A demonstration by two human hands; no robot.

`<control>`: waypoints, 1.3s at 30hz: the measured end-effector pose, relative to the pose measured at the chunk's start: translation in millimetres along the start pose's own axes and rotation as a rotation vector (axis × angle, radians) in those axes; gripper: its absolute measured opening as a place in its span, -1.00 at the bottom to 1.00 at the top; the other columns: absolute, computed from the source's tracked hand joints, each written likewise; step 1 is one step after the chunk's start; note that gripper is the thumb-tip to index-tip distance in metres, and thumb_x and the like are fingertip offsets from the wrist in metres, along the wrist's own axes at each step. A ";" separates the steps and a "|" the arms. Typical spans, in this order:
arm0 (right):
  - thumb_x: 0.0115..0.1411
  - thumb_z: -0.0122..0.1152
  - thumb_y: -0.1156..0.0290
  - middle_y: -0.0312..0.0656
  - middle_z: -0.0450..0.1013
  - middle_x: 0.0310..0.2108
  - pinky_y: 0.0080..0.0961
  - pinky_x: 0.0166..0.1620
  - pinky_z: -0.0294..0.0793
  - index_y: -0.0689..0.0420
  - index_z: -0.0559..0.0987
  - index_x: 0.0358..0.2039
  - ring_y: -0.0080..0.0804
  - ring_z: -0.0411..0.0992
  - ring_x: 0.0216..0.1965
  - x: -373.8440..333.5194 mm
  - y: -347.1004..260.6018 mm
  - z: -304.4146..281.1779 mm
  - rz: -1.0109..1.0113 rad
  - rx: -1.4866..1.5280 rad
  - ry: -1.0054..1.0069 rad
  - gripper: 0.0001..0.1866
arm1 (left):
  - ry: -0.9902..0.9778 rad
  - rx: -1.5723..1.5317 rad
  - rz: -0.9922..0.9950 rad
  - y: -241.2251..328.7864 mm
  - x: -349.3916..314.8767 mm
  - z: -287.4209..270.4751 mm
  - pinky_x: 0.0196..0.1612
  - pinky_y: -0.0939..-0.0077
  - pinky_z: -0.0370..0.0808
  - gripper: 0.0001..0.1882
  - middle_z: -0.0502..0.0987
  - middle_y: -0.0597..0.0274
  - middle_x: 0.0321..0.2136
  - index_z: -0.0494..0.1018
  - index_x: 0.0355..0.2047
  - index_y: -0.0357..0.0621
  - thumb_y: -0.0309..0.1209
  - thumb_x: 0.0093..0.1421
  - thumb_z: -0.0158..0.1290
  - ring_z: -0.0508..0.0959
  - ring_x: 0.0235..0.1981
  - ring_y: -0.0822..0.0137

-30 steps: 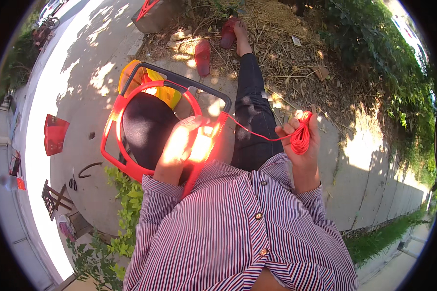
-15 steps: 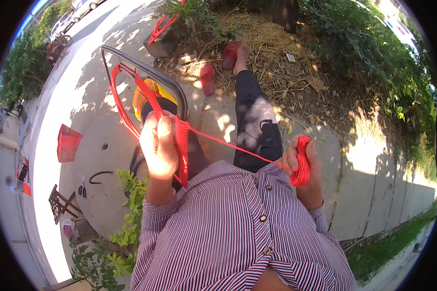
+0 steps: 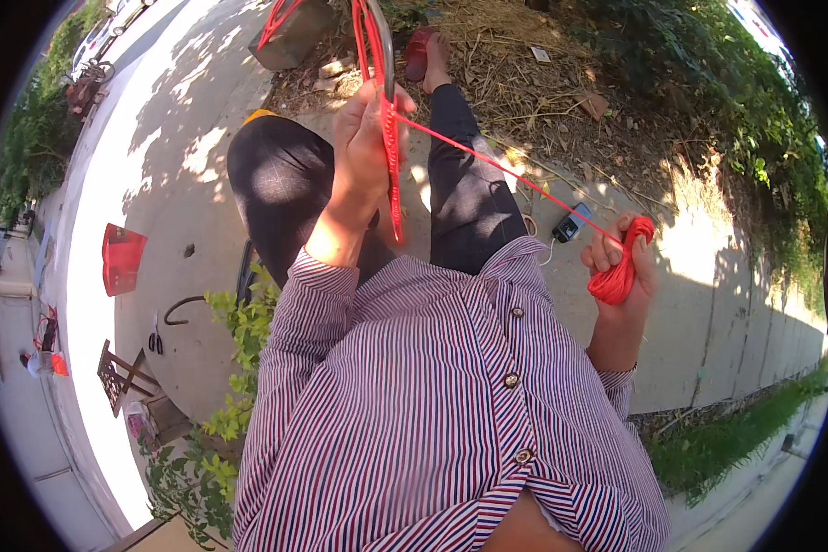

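Note:
My left hand (image 3: 359,143) is closed round a bent dark metal tube (image 3: 388,64), which stands nearly upright and runs out past the top edge. Strands of red cord lie along the tube, and a tightly wrapped red length (image 3: 395,189) hangs below my fingers. From there a single red cord (image 3: 511,173) stretches taut, down and to the right. It ends at a bundled hank of red cord (image 3: 614,283), gripped in the fingers of my right hand (image 3: 642,267). Both hands are above my lap, with my bent left knee (image 3: 281,170) beside the left forearm.
On the concrete at left are a red container (image 3: 123,259), scissors (image 3: 155,338), a curved dark rod (image 3: 182,308) and a small folding stool (image 3: 124,379). A leafy plant (image 3: 239,368) grows beside my left arm. A phone (image 3: 572,224) with a pale cable lies right of my leg.
My left hand has moved up and right, turning the tube more upright. My right hand has moved right and upward with the hank, so the cord between them is longer. The phone has come into view.

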State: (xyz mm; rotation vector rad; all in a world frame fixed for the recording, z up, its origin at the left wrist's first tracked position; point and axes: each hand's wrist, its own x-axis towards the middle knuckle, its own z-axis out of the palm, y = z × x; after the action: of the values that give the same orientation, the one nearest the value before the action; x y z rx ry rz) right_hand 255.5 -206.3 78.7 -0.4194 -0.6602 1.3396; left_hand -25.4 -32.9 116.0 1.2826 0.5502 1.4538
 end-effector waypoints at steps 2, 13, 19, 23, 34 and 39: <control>0.30 0.04 0.22 -0.23 0.31 -0.45 -0.41 -0.32 0.29 0.17 0.34 -0.07 -0.45 0.28 -0.47 -5.7 -4.8 -6.5 -0.011 -0.057 0.046 -0.67 | 0.003 -0.069 -0.205 -22.3 -9.3 1.1 -0.71 0.70 0.14 -0.64 0.26 0.40 -0.79 0.40 -0.35 -0.22 -0.15 0.36 -0.13 0.21 -0.82 0.58; 0.31 0.09 0.27 -0.35 0.22 -0.52 -0.42 -0.16 0.34 0.23 0.37 -0.14 -0.49 0.21 -0.45 29.4 -63.1 28.7 -0.112 0.014 0.017 -0.71 | -0.009 0.377 -0.527 -142.8 -7.4 64.0 -0.26 0.21 0.49 -0.62 0.56 -0.10 -0.46 0.47 -0.40 -0.26 -0.16 0.25 -0.12 0.59 -0.38 0.00; 0.29 0.09 0.38 -0.38 0.17 -0.61 -0.57 -0.37 0.19 0.24 0.36 -0.22 -0.59 0.14 -0.56 62.7 -65.4 73.0 -0.075 -0.013 0.052 -0.80 | -0.143 0.521 -0.685 -152.9 -10.7 71.0 0.06 0.18 0.40 -0.53 0.55 -0.18 -0.17 0.55 -0.18 -0.24 -0.07 0.24 -0.09 0.53 -0.06 -0.05; 0.31 0.06 0.39 -0.40 0.13 -0.64 -0.56 -0.35 0.16 0.25 0.34 -0.23 -0.60 0.12 -0.58 87.1 -58.0 99.0 -0.049 -0.103 0.051 -0.81 | -0.052 0.428 -0.678 -165.8 -12.4 56.0 -0.11 0.15 0.49 -0.58 0.58 -0.16 -0.32 0.59 -0.32 -0.23 -0.09 0.19 -0.02 0.60 -0.23 -0.06; 0.12 0.11 0.30 -0.30 0.23 -0.55 -0.29 -0.17 0.22 0.23 0.27 0.01 -0.44 0.19 -0.49 136.8 -2.1 139.5 -0.043 -0.376 -0.110 -0.52 | 0.024 0.644 -0.561 -172.9 -6.3 4.0 -0.26 0.03 0.45 -0.63 0.57 -0.14 -0.45 0.48 -0.25 -0.29 -0.18 0.24 -0.07 0.57 -0.35 -0.15; 0.05 0.13 0.23 -0.26 0.30 -0.54 -0.12 -0.03 0.27 0.20 0.31 0.00 -0.36 0.28 -0.46 134.4 -6.0 134.5 -0.129 -0.540 -0.238 -0.48 | -0.118 0.794 0.042 -102.9 -4.0 5.2 -0.02 0.21 0.43 -0.51 0.37 0.00 -0.03 0.32 -0.02 -0.22 -0.47 -0.01 0.13 0.41 -0.01 0.01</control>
State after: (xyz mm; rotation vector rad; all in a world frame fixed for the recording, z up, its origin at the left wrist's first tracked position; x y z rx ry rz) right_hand 184.2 -88.3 209.9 -0.6417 -1.2366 1.0859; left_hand 20.2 -4.8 27.9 1.9830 1.0879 1.2102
